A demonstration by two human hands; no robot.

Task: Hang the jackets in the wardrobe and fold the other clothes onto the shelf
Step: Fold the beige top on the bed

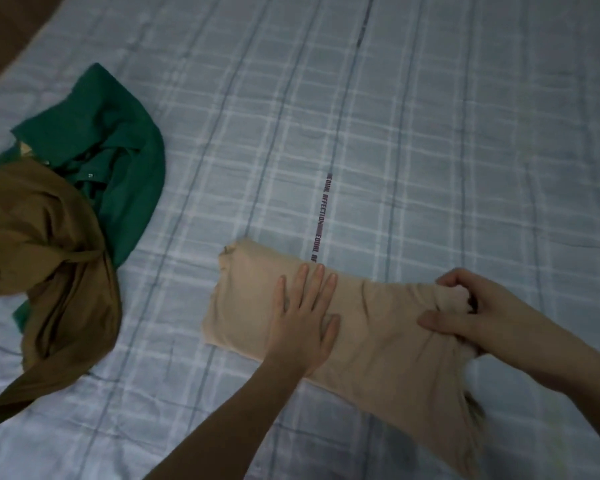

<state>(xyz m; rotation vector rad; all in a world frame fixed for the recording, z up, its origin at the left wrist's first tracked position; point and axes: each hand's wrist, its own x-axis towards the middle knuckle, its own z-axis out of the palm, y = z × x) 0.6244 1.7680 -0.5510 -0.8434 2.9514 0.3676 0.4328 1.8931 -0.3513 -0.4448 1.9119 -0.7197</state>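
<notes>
Soft, matt, thin beige knit garment (243,306) near centre, faintly creased; crumpled matt green woven cloth (129,161) and smoother ochre-brown cloth (49,244) at left; pale blue checked cotton-like bedsheet (430,133) beneath, matt and lightly wrinkled.

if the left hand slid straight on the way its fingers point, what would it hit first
The left hand points up the bed. Past the far edge of the beige garment it would likely meet only bare checked bedsheet, along its printed stripe; the way looks free.
</notes>
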